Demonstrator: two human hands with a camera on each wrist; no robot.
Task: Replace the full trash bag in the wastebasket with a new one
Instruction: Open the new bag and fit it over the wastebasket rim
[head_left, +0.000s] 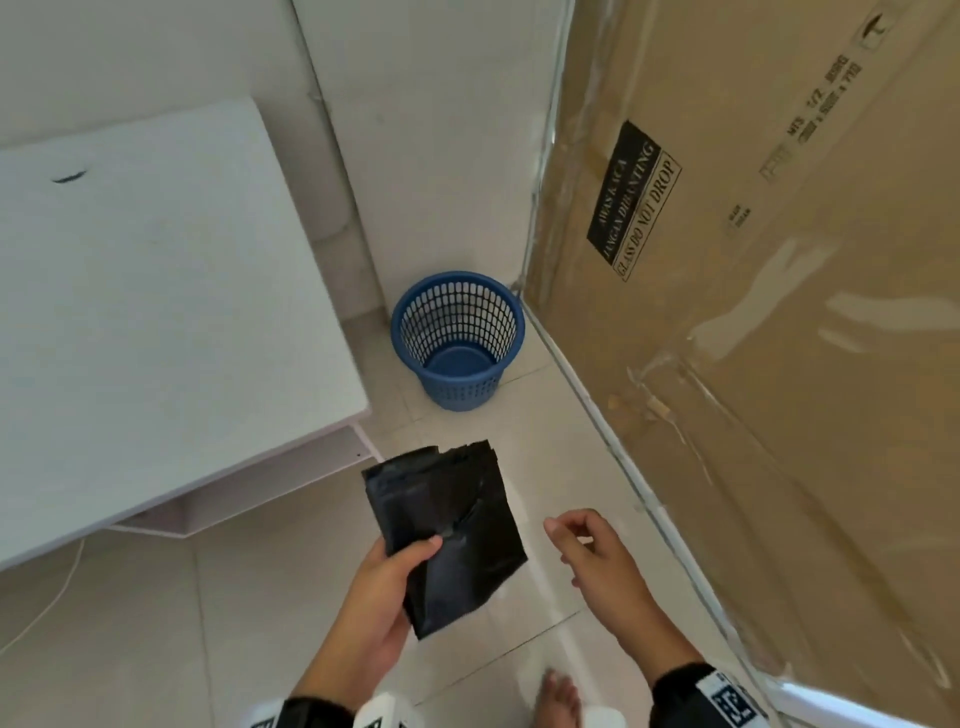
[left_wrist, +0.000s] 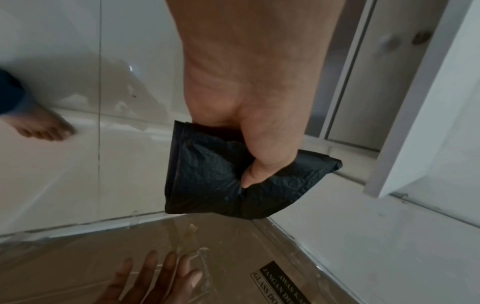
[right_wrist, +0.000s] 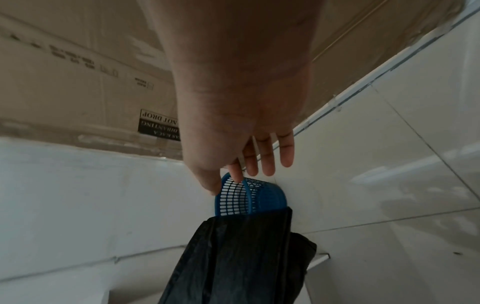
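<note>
A blue slotted wastebasket (head_left: 458, 340) stands on the tiled floor in the corner, with no bag in it; it also shows in the right wrist view as the wastebasket (right_wrist: 249, 197). My left hand (head_left: 387, 582) grips a folded black trash bag (head_left: 447, 525) by its lower left edge, thumb on top. In the left wrist view the thumb presses into the bag (left_wrist: 207, 174). My right hand (head_left: 587, 545) hovers just right of the bag, fingers relaxed and apart, holding nothing. The bag (right_wrist: 241, 257) hangs in front of it in the right wrist view.
A tall cardboard box (head_left: 753, 260) marked "GLASS DO NOT DROP" leans along the right side. A white table (head_left: 145, 291) stands on the left with a white cable beneath it. My bare foot (head_left: 558, 696) is on the tiles below my hands.
</note>
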